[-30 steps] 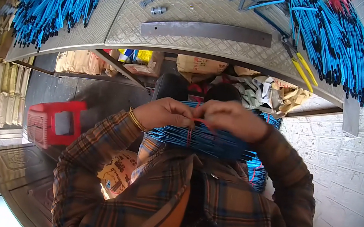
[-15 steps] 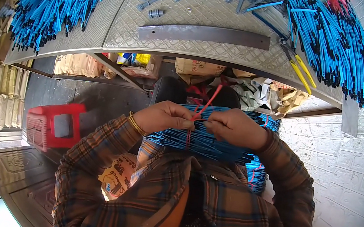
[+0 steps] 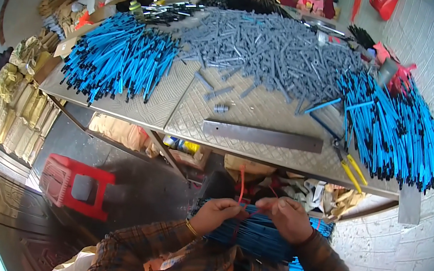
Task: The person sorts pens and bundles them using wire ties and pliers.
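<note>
A bundle of thin blue rods with black ends (image 3: 252,236) lies across my lap, with a red tie string (image 3: 242,184) around it. My left hand (image 3: 218,216) is closed at the bundle's upper edge, pinching the string, one end of which stands up above the fingers. Just to the right, my right hand (image 3: 293,220) is closed too, thumb and fingers pinched on another part of the string. A small gap separates the two hands. The knot or crossing between them is too blurred to make out.
On the table (image 3: 186,113) ahead lie grey plastic pieces (image 3: 276,53), loose blue rods (image 3: 121,56) left and more blue rods (image 3: 395,131) right, a flat metal bar (image 3: 263,136) and yellow-handled pliers (image 3: 350,166). A red stool (image 3: 76,185) stands left. Two people sit across the table.
The view has tilted up, bringing the far table and two people in. My hands have drawn slightly apart, the right lifting a little from the bundle. The string is still held.
</note>
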`<act>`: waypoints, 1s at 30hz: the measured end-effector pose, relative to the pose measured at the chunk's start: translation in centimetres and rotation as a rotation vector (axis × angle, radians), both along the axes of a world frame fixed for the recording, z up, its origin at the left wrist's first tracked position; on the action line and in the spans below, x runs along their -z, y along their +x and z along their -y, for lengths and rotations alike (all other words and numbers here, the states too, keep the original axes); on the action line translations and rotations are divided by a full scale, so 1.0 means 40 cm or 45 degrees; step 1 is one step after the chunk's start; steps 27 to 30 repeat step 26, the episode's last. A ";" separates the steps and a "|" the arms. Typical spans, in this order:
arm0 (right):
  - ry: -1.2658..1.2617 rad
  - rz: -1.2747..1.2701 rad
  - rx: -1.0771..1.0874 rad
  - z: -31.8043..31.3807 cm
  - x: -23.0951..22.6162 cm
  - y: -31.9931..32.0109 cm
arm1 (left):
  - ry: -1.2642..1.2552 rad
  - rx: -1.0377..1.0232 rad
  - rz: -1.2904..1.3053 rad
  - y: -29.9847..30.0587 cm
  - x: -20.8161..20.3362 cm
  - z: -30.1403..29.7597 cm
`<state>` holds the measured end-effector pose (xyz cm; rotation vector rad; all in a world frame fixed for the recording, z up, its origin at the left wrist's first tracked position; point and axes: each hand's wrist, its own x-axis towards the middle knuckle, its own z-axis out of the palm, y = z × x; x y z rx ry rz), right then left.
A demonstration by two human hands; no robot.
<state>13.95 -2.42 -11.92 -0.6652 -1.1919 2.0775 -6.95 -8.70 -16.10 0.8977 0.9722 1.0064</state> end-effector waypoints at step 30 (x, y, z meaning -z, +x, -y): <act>1.314 1.331 0.085 -0.175 0.276 -0.135 | -0.545 0.030 0.593 0.029 0.018 0.063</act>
